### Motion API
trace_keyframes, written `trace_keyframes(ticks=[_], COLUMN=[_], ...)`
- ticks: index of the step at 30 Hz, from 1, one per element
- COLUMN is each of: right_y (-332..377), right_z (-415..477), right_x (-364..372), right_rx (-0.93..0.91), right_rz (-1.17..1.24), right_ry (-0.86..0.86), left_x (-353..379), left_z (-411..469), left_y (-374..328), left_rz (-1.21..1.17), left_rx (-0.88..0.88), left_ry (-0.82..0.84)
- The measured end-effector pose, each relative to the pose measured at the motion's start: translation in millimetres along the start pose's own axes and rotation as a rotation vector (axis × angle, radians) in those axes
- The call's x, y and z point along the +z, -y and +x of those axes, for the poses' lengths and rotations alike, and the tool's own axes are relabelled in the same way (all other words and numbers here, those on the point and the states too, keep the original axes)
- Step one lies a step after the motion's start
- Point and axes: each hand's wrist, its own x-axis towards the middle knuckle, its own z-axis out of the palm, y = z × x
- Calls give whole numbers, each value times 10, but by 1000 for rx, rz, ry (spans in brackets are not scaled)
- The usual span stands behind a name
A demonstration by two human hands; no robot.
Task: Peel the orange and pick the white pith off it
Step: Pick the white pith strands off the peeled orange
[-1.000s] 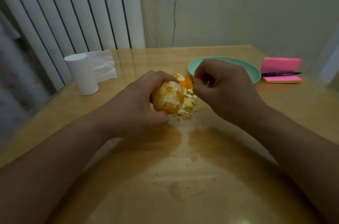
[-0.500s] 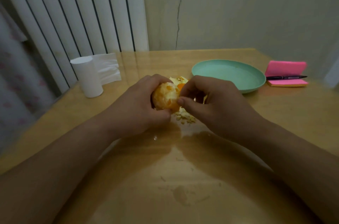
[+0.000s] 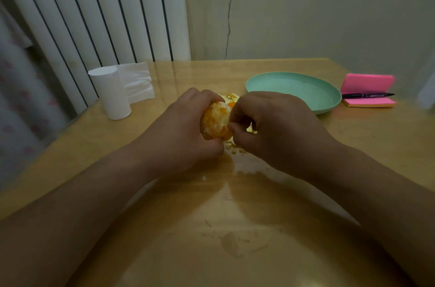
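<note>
- Our left hand (image 3: pixel 179 131) grips the peeled orange (image 3: pixel 215 122) above the table (image 3: pixel 259 251).
- Our right hand (image 3: pixel 280 129) pinches at its pith.
- Peel scraps (image 3: pixel 231 145) underneath; green plate (image 3: pixel 294 90) nearby.

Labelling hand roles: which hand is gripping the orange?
The left hand grips the orange, fingers wrapped round it; the right hand only pinches at its side.
</note>
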Motion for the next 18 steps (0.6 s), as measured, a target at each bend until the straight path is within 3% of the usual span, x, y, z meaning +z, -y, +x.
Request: trace_keyframes(ticks=[10, 18], right_y=[53, 61], right_z=[-15, -48], right_x=[55, 84], right_rx=[14, 315], right_rz=[25, 434], right_ry=[-113, -138], left_x=[-20, 3], left_z=[0, -9], left_y=[-37, -42], left_rz=[-60, -80], left_rx=[17, 40], left_ry=[-7, -79])
